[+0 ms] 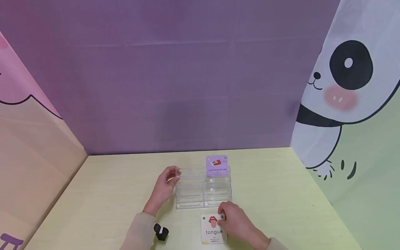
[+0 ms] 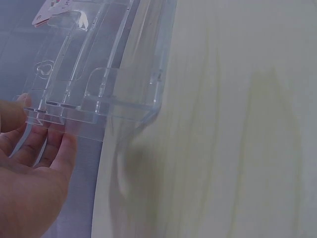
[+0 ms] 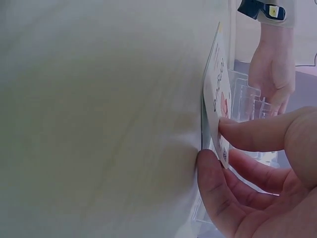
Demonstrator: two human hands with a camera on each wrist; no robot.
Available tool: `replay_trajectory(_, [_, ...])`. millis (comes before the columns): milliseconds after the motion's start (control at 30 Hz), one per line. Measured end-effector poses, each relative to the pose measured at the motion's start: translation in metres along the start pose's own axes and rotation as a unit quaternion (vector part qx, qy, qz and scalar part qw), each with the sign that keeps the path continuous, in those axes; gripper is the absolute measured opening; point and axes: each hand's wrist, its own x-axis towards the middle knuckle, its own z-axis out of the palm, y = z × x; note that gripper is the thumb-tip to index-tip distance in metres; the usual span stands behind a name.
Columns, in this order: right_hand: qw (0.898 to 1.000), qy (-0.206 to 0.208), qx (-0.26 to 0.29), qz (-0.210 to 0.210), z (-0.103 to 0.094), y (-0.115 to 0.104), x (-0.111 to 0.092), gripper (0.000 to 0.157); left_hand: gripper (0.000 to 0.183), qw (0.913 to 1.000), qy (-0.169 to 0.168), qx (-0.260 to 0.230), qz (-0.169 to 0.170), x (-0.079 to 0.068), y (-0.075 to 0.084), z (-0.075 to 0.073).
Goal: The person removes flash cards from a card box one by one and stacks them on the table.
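A clear plastic card rack (image 1: 189, 189) with stepped compartments stands on the table. My left hand (image 1: 165, 184) pinches the rack's upper left edge, thumb on the front and fingers behind, as the left wrist view shows. A purple "running shoes" card (image 1: 217, 166) sits in the top right compartment. In front of the rack is a white "tongue" card (image 1: 214, 232), its right edge pinched between the thumb and fingers of my right hand (image 1: 235, 220). From the right wrist, that card (image 3: 218, 94) tilts up at the pinched end, with a thin dark edge beneath it.
A black device (image 1: 161, 232) is by my left sleeve (image 1: 140, 229). The pale wood table (image 1: 268, 187) reaches back to a purple cloth wall (image 1: 193, 86). Cloth panels flank both sides, the right one with a panda print (image 1: 343, 104).
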Motion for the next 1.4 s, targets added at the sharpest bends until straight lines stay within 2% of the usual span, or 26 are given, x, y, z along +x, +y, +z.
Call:
replay_trajectory(300, [1.0, -0.009, -0.007, 0.009, 0.0017, -0.0001, 0.0015, 0.018, 0.031, 1.0, 0.002, -0.005, 0.003, 0.0008, 0.0003, 0.0001])
replay_trajectory(600, [0.999, -0.009, -0.039, 0.009, 0.0035, -0.0031, 0.0033, 0.017, 0.03, 0.9998, -0.002, -0.017, 0.013, -0.0003, 0.001, -0.0006])
replay_trajectory(900, [0.998, -0.009, -0.068, 0.018, 0.004, -0.007, 0.004, 0.016, 0.031, 0.9999, 0.0, -0.006, 0.011, 0.0009, -0.001, -0.0003])
replay_trajectory(1100, [0.995, -0.016, -0.095, -0.001, 0.0033, -0.0062, 0.0058, 0.016, 0.03, 0.9999, -0.002, -0.01, -0.007, 0.0016, -0.0001, -0.001])
replay_trajectory(1400, [0.993, -0.008, -0.111, -0.028, -0.0016, -0.0054, 0.0056, 0.01, 0.031, 0.9999, 0.0, -0.011, 0.01, 0.0021, -0.0031, -0.0003])
